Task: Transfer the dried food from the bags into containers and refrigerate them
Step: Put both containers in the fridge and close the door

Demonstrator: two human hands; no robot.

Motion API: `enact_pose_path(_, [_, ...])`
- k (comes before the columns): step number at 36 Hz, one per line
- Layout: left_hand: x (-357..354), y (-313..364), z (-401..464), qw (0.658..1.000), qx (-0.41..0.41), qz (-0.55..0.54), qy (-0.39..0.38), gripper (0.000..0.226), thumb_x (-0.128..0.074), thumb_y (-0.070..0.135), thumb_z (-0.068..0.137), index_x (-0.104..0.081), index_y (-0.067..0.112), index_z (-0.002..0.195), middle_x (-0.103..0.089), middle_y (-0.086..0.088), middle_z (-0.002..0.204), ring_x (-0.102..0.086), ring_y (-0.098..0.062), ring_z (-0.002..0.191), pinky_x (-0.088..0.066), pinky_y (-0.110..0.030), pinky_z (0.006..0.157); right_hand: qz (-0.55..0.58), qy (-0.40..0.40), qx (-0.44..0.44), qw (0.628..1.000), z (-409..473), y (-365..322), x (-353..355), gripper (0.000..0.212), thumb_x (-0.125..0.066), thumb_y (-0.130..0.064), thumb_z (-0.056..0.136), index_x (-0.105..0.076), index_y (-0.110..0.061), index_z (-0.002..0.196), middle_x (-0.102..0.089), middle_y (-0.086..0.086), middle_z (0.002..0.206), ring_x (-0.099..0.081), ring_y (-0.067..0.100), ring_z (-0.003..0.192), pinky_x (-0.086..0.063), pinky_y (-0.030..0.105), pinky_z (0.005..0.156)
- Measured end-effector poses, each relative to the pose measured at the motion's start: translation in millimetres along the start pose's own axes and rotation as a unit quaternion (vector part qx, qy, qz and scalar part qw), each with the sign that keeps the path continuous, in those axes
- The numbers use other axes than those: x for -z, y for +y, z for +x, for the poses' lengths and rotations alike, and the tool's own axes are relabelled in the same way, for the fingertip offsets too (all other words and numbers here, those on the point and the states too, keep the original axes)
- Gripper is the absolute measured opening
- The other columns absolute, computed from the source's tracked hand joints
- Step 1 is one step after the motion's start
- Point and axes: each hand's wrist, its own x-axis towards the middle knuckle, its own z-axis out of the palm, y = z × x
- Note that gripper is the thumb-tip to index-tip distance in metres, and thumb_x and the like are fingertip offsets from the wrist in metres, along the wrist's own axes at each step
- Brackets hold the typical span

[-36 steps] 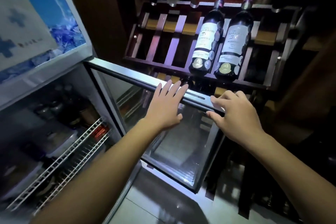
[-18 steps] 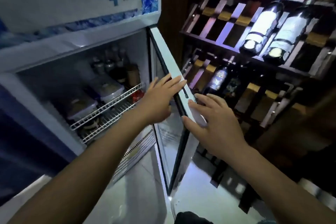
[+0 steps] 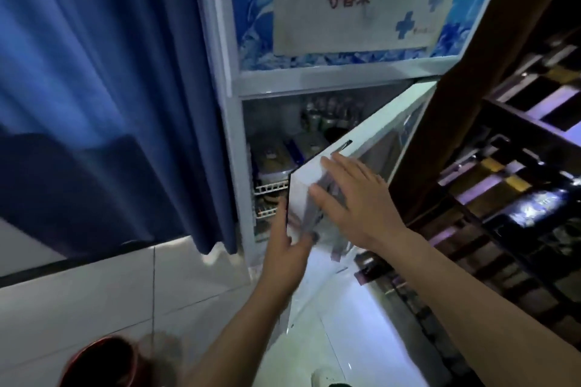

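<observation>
Door (image 3: 371,166) of the display fridge (image 3: 234,82) as landmark, swung part-way toward the cabinet, hinge side at the right against the brown wooden post (image 3: 490,78). Right hand (image 3: 355,201) spread flat on the door's outer glass near its free edge, fingers wide, gripping nothing. Left hand (image 3: 287,253) at the lower free edge, thumb toward the inside face, fingers blurred on the outside; cannot tell whether merely resting or lightly pinching the edge. Step in hand, by judgement: closing the fridge, with the refrigerating part nearly finished. To do well: press with the flat palm rather than fingertips, pull the left thumb clear of the gap before the edge meets the frame, push evenly until the seal seats, avoid slamming so nothing rattles on the wire shelf (image 3: 272,188). Behind the door's free edge, inside the cabinet: 2 lidded containers (image 3: 273,157) side by side on that shelf, lids on, contents not readable through the dim light; presumably the dried food. Behind those, a cluster of bottles or cans (image 3: 327,113), too dark to count. No bags in view. Left of the door, a blue curtain (image 3: 103,78); right of the post, a dark wine rack (image 3: 518,185).
</observation>
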Motion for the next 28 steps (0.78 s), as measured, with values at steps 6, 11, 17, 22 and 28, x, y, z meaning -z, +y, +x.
enact_pose_path(6, [-7.1, -5.7, 22.3, 0.999, 0.035, 0.003, 0.019, 0.103, -0.069, 0.024, 0.091, 0.01, 0.05, 0.152, 0.007, 0.02, 0.164, -0.01, -0.013, 0.152, -0.022, -0.042, 0.121, -0.016, -0.014, 0.067, 0.998, 42.1, 7.9, -39.0, 0.079, -0.016, -0.077, 0.088, 0.013, -0.041, 0.153, 0.018, -0.016, 0.163, 0.009, 0.018, 0.153, -0.005, 0.061, 0.119])
enact_pose_path(11, [6.3, 2.2, 63.7, 0.997, 0.043, 0.01, 0.062, 0.107, -0.07, 0.016, 0.09, 0.012, 0.046, 0.153, -0.002, 0.013, 0.166, -0.018, -0.016, 0.151, -0.026, -0.04, 0.12, -0.019, -0.002, 0.106, 0.994, 74.6, 23.6, -60.3, 0.078, -0.025, -0.07, 0.093, 0.024, -0.046, 0.148, 0.033, -0.021, 0.157, 0.021, 0.018, 0.15, 0.003, 0.061, 0.119])
enact_pose_path(17, [19.8, 5.3, 106.3, 0.993, 0.049, 0.039, 0.098, 0.098, -0.075, 0.018, 0.082, -0.011, 0.055, 0.147, -0.042, 0.011, 0.152, -0.046, -0.017, 0.136, -0.047, -0.041, 0.105, -0.062, -0.003, 0.121, 0.991, 124.9, 69.9, -86.0, 0.079, -0.016, -0.076, 0.088, 0.025, -0.045, 0.148, 0.035, -0.016, 0.157, 0.024, 0.024, 0.149, 0.006, 0.062, 0.117])
enact_pose_path(22, [17.9, 7.6, 138.1, 0.99, 0.052, -0.021, 0.128, 0.086, -0.071, 0.0, 0.082, -0.026, 0.045, 0.14, -0.06, 0.016, 0.121, -0.063, 0.004, 0.097, -0.05, -0.007, 0.059, -0.121, 0.008, 0.147, 0.982, 169.1, 106.0, -98.0, 0.084, -0.037, -0.067, 0.091, 0.009, -0.038, 0.155, 0.016, -0.01, 0.165, 0.012, 0.026, 0.152, -0.001, 0.067, 0.115])
enact_pose_path(28, [21.8, 16.0, 193.0, 0.978, 0.095, -0.07, 0.17, 0.084, -0.06, -0.005, 0.084, -0.025, 0.035, 0.15, -0.054, 0.0, 0.141, -0.057, -0.012, 0.112, -0.044, -0.02, 0.075, -0.194, -0.003, 0.174, 0.965, 214.6, 134.5, -102.0, 0.101, -0.062, -0.057, 0.079, -0.005, -0.028, 0.158, 0.001, -0.004, 0.167, 0.003, 0.023, 0.153, -0.006, 0.071, 0.112])
